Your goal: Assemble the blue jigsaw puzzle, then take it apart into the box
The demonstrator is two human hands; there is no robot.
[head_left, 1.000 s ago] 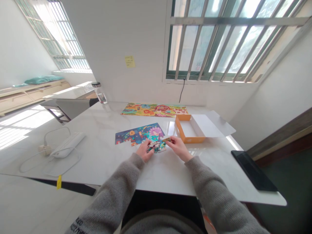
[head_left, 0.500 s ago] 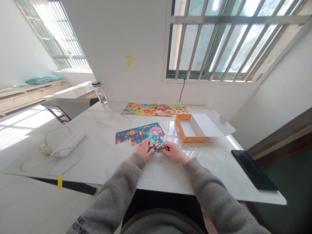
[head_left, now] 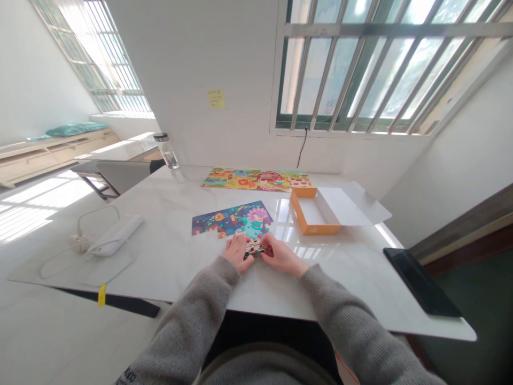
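Between my two hands is a stack of jigsaw puzzle pieces [head_left: 253, 247], its pale cut edges facing up. My left hand [head_left: 239, 253] is closed around its left side, thumb in front. At the other end, my right hand [head_left: 278, 255] pinches the pieces with curled fingers; how many it grips cannot be made out. Just beyond the hands lies a partly joined jigsaw puzzle [head_left: 234, 218], dark blue with a pink peacock-like figure and a stepped lower edge.
A long farm-scene picture strip [head_left: 256, 180] lies by the wall. To the right stand an open orange box [head_left: 319, 229] and a black flat device [head_left: 420, 283]. At left are a power strip [head_left: 116, 235] with cables and a clear bottle [head_left: 167, 152].
Both hands have drawn closer together around the stack, which has tilted so more cut edges show. The colourful piece faces at its right have moved inward with my right hand.
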